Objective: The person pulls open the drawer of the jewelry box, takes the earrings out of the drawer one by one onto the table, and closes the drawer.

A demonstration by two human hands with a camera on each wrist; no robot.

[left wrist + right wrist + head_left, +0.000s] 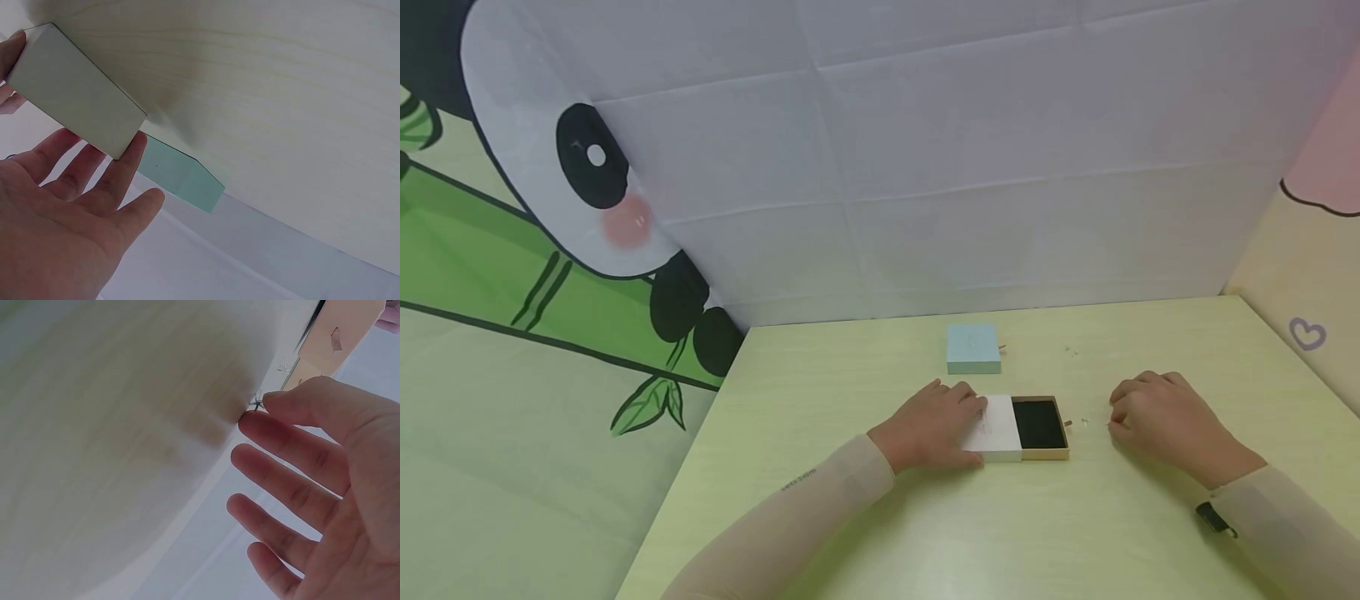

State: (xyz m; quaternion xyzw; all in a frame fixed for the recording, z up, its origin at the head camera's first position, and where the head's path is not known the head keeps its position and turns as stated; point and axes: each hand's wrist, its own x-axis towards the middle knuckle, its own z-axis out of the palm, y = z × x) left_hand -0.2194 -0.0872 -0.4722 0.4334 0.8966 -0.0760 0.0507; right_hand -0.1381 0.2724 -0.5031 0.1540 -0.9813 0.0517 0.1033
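My left hand (934,429) grips a white sliding box sleeve (1000,427), thumb at the near side and fingers over its top. From the sleeve's right end sticks out a tan drawer (1045,455) with a black lining (1039,425) and a small brown pull tab (1068,423). To the right of the drawer, my right hand (1165,425) is at the tabletop. Its thumb and index finger pinch a tiny silvery star-shaped piece (257,402), while the other fingers are spread. A similar tiny piece (283,365) lies between this hand and the drawer.
Behind the white box stands a shut light-blue box (973,348) with a small tab on its right. Several tiny shiny pieces (1071,351) lie to its right. The pale wooden table (850,367) ends at a hanging white cloth (925,208) printed with a cartoon panda.
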